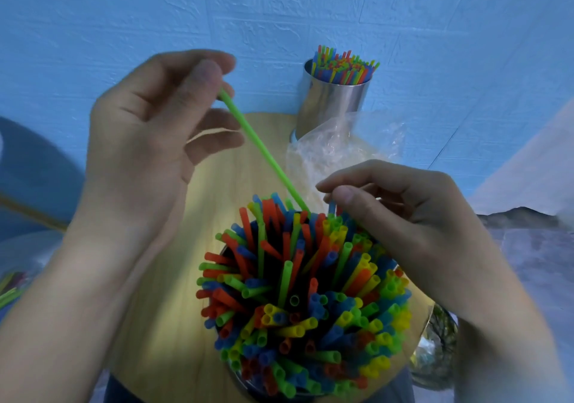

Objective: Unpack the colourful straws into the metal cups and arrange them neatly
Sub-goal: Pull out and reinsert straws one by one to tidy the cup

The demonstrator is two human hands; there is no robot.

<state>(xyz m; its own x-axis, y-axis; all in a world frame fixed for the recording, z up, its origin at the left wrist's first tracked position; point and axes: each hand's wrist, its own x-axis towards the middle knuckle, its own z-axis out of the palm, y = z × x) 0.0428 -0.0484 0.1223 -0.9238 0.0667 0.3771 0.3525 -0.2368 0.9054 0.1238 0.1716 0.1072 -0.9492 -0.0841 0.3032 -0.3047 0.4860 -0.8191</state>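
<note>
Straws [304,294] fill the cup [248,387] just below my hands: my left hand [149,141] pinches a green straw [261,150] by its top, and my right hand [403,216] pinches a blue straw [332,207].

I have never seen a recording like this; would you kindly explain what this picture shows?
There is no machine: a person wears a camera on the head, so this one picture looks down at their own hands. The left hand pinches the top of a long green straw whose lower end reaches into the near metal cup, crammed with colourful straws. The right hand pinches a blue straw at that cup's far edge. The far cup, by the blue wall, also holds straws. Both stand on a wooden table, with a crumpled clear plastic bag between them.
</note>
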